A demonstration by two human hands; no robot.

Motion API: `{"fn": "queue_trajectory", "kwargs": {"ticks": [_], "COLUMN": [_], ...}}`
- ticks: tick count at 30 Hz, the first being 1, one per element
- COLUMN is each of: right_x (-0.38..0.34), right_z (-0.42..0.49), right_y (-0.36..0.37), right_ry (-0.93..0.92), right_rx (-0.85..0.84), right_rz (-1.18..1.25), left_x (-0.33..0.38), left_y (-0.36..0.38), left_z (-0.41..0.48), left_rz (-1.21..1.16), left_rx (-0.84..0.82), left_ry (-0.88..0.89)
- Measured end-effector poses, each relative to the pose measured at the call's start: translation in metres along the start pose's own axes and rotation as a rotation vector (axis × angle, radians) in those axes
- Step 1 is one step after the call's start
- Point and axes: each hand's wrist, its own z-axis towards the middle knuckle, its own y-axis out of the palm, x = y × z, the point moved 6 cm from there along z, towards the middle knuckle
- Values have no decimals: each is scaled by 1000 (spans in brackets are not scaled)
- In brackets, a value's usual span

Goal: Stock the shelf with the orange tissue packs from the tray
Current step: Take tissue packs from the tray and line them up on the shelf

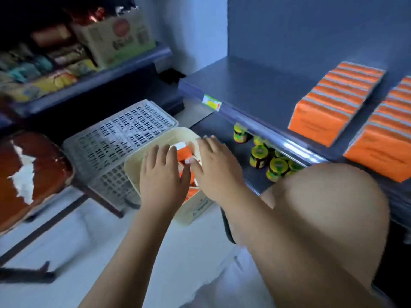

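Note:
A cream plastic tray [178, 134] sits low in the middle, with orange tissue packs [185, 153] showing between my hands. My left hand [162, 174] lies palm-down over the tray, fingers spread. My right hand [216, 165] reaches in beside it, fingers spread over the packs. Whether either hand grips a pack is hidden. On the grey shelf [255, 90] at the right stand two rows of orange tissue packs, one [333, 101] nearer the middle and one [387, 138] at the edge of view.
A white perforated basket [115, 141] stands behind the tray. Yellow-lidded jars [260, 155] fill the lower shelf under the grey one. A brown torn stool seat [29, 172] is at left. Another shelf [66, 74] of packaged goods sits at upper left. My knee [329, 201] is at right.

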Motion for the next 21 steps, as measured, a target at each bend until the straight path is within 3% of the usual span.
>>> {"fn": "queue_trajectory", "kwargs": {"ticks": [5,11,16,21], "right_x": [16,22,37,33], "right_z": [10,44,100,160], "right_y": [96,160,205,254], "right_ry": [109,201,209,96], "right_rx": [-244,-403,-441,-381], "right_rz": [46,118,102,30], "left_x": [-60,-98,-125,-162], "left_y": [57,125,180,233], "left_z": [-21,-15,16,34], "left_rz": [42,18,-18,-113], "left_rx": [-152,-312,-416,-769], "left_ry": [-152,-285,-422,-713]}}
